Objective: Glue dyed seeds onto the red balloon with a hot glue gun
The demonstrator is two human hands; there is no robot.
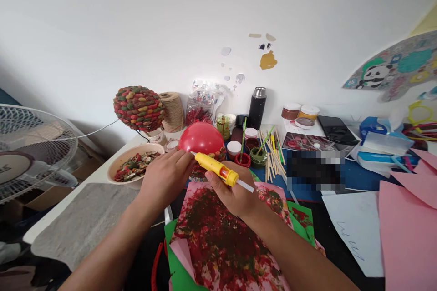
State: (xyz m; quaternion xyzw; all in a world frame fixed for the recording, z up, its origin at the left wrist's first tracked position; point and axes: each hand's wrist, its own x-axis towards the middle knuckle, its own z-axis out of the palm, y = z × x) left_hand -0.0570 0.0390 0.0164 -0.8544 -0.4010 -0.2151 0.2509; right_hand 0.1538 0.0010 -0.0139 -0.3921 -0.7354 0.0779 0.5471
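My right hand point(235, 196) is wrapped round a yellow hot glue gun point(213, 167), a white glue stick poking out of its back end. The tip points left at the fingers of my left hand point(170, 170). Those fingers are pressed together beside a shiny red balloon point(200, 137); whatever they pinch is hidden. Around the balloon's lower part sit painted red, green and brown pieces point(218, 154), partly behind the glue gun. To the left, a bowl point(114, 170) holds loose pieces in similar colours. Beneath my hands lies a paint-smeared pink sheet point(225, 236).
A ball covered in coloured pieces point(139, 108) stands by a twine spool point(173, 111). Behind are a black thermos point(257, 108), paint jars point(258, 157) and wooden sticks point(273, 157). A fan point(34, 150) is at left, a phone point(337, 130) and pink paper point(406, 232) at right.
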